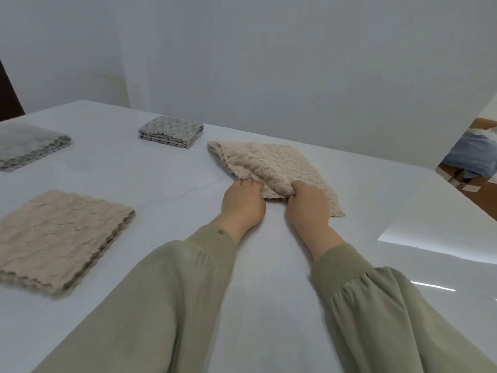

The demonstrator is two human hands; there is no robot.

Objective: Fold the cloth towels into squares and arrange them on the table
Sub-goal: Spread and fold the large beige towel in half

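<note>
A beige textured towel (269, 162) lies loosely folded on the white table (174, 189), right of centre. My left hand (243, 203) grips its near edge with curled fingers. My right hand (309, 203) grips the bunched near edge beside it. A folded beige towel (59, 238) lies at the near left. A small folded grey towel (170, 131) sits at the back. Another folded grey towel (27, 145) lies at the far left.
White walls stand close behind the table. The table's right edge (462, 195) runs diagonally; beyond it are a brown floor and a blue-grey bundle (473, 154). Both my green sleeves cover the near middle of the table.
</note>
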